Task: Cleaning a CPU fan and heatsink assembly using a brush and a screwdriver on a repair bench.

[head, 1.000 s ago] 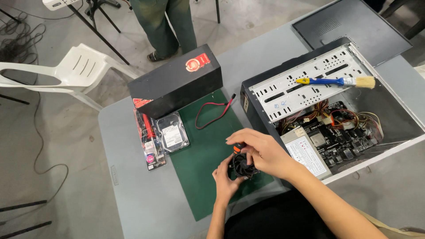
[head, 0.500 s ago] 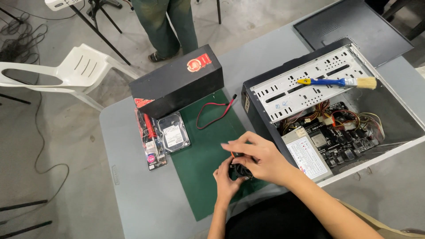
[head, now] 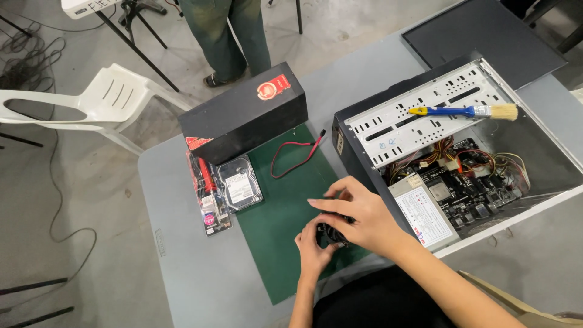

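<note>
A grey table (head: 182, 285) carries a green work mat (head: 285, 200) beside an open computer case (head: 364, 130). Both hands cradle a small black fan (head: 331, 234) over the mat: left hand (head: 313, 246) cupped beneath, right hand (head: 358, 218) closed on top. Best kept low and steady above the mat.

Small black part (head: 331, 234) between both hands, over a dark green mat (head: 285, 212) on a pale grey table (head: 182, 267); beyond the left hand (head: 314, 249), a red looping cable (head: 291, 158), a silver hard drive (head: 240, 182) with a white label, a red-backed tool pack (head: 206, 191), a black box (head: 246, 112) with red seal. Beyond the right hand (head: 358, 215), a black computer case (head: 449, 152) with perforated grey-white tray, yellow, red and orange wires; blue-handled brush (head: 464, 111), yellow tip, pale bristles; white plastic chair (head: 103, 100) far left.
</note>
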